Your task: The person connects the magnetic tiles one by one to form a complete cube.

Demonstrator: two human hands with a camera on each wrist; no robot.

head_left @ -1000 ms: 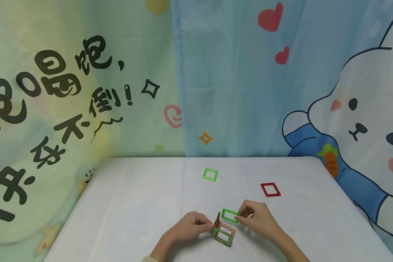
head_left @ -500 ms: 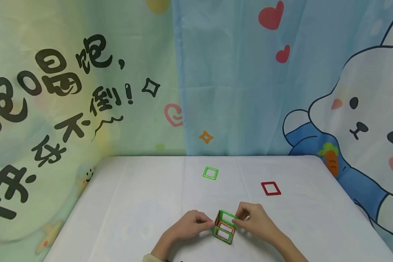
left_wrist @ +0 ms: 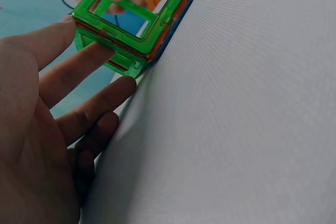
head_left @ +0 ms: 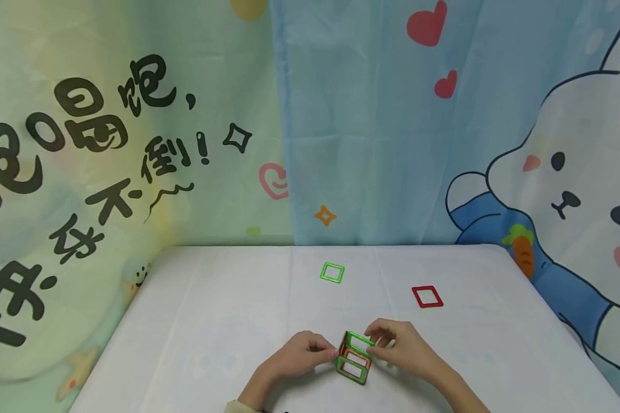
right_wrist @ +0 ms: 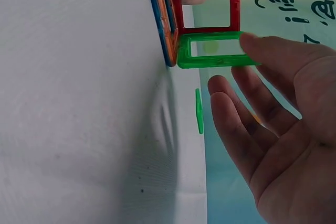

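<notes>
Far green frame tile point(right_wrist: 212, 63) moved in vs 1 s ago: was apart, now standing against the part-built bldg-tile box point(head_left: 352, 363), which sits on white tabletop point(head_left: 227, 321) btwn hands. L hand point(head_left: 299, 354) pinches box's left side; R hand point(head_left: 399, 346) pinches far tile's outer end. Loose green sq. tile point(head_left: 332, 280) + red tile point(head_left: 431, 306) lie flat farther back.

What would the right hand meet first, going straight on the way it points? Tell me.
The right hand would first meet the green frame at its thumb; past that, probably the red frame and then the left hand, though depth is hard to judge.
</notes>
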